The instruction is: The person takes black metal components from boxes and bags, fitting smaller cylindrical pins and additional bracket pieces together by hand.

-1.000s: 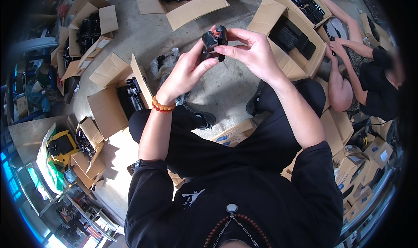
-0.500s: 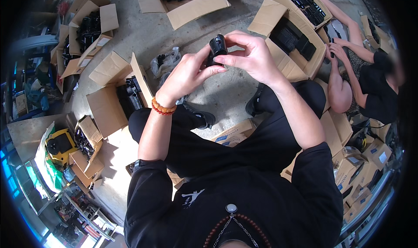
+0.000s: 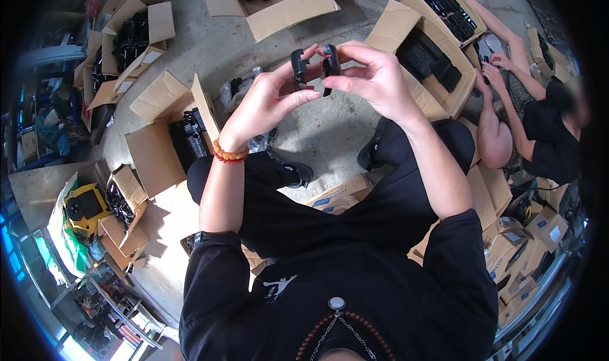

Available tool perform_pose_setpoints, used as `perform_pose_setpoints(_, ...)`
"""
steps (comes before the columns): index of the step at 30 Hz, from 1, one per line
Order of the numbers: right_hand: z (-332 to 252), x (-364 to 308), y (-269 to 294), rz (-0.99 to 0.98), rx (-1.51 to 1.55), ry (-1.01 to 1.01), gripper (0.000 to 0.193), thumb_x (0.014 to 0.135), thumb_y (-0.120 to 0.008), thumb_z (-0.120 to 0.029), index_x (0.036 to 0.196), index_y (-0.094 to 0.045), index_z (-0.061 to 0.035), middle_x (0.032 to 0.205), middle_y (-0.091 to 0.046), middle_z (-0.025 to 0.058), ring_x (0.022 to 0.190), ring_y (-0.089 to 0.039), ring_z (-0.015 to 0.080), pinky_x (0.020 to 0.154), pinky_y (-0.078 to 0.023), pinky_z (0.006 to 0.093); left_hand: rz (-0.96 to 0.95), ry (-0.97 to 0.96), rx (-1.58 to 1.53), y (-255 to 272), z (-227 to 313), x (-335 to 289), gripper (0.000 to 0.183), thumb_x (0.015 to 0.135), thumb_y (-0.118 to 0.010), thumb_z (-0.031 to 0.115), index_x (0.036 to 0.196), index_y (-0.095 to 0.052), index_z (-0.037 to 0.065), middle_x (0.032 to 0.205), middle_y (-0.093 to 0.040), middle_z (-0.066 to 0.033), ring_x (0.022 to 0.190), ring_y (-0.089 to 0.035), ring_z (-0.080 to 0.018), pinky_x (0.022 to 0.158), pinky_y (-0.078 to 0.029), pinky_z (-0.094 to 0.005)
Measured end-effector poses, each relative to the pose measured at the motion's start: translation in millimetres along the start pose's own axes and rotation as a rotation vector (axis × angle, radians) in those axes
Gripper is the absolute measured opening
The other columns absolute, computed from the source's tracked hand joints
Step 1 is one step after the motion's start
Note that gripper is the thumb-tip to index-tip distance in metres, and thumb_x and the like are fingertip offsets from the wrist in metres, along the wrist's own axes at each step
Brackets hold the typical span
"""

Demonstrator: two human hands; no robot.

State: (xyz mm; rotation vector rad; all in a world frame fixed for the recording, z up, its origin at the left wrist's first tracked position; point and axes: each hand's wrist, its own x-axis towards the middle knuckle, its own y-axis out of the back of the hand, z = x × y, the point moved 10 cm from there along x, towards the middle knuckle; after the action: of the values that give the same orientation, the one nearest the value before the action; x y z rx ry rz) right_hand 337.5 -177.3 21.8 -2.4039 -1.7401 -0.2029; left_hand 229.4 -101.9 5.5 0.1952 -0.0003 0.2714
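Observation:
My left hand (image 3: 269, 101) grips a curved black plastic shell (image 3: 299, 67) between thumb and fingers. Facing it across a narrow gap, a second black plastic shell (image 3: 330, 68) is pinched by my right hand (image 3: 375, 81). Both pieces are held up over the floor, above and between my bent knees. They look like two halves of a housing; their exact kind cannot be made out. Beneath my left hand lies a clear plastic bag (image 3: 236, 90) with dark bits in it, partly hidden by the wrist.
An open carton (image 3: 147, 161) with black ribbed parts stands by my left knee. Beyond my right hand is a carton (image 3: 438, 98) of flat black pieces. Another carton (image 3: 292, 12) lies ahead. At right, a co-worker's hands (image 3: 495, 69) handle a dark part. A yellow-black machine (image 3: 87, 209) sits at left.
The black part held between both hands has come apart into two pieces, one in each hand. My left hand has shifted slightly left, leaving a gap.

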Motion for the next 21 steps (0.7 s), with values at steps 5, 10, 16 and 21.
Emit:
perform_pose_setpoints(5,1,-2,-8,-0.038,-0.136,0.028,0.039,0.079,-0.079,-0.006,0.113,-0.066,0.0053,0.104,-0.068,0.0101,0.096,-0.069,0.0185,0.084,-0.059,0.0311,-0.027,0.033,0.057,-7,-3,0,0.050,0.090,-0.072,0.017,0.132,-0.054,-0.003,0.103,-0.067,-0.0029,0.086,-0.055,-0.0044,0.076,-0.049,-0.0233)
perform_pose_setpoints(10,4,-2,-8,-0.045,-0.074,-0.013,0.039,0.078,-0.080,-0.006,0.112,-0.066,0.0060,0.105,-0.068,0.0107,0.095,-0.069,0.0185,0.084,-0.059,0.0315,-0.041,0.089,0.128,-9,-9,-1,0.039,0.087,-0.075,0.020,0.115,-0.061,-0.003,0.083,-0.062,0.0034,0.072,-0.048,-0.0014,0.063,-0.043,-0.0202)
perform_pose_setpoints(16,7,-2,-10,-0.040,-0.078,-0.008,0.038,0.077,-0.080,-0.005,0.111,-0.066,0.0056,0.105,-0.067,0.0096,0.095,-0.069,0.0178,0.084,-0.059,0.0311,-0.022,0.070,0.127,-9,-4,-1,0.038,0.088,-0.075,0.021,0.113,-0.062,-0.003,0.079,-0.061,0.0037,0.069,-0.047,-0.0013,0.061,-0.042,-0.0203)
perform_pose_setpoints(21,7,-3,-10,-0.039,-0.109,-0.009,0.038,0.077,-0.080,-0.005,0.111,-0.067,0.0044,0.107,-0.066,0.0087,0.096,-0.068,0.0171,0.084,-0.060,0.0313,-0.032,0.070,0.180,-10,-6,1,0.038,0.088,-0.075,0.021,0.114,-0.062,-0.004,0.080,-0.064,0.0003,0.072,-0.052,-0.0034,0.066,-0.047,-0.0226)
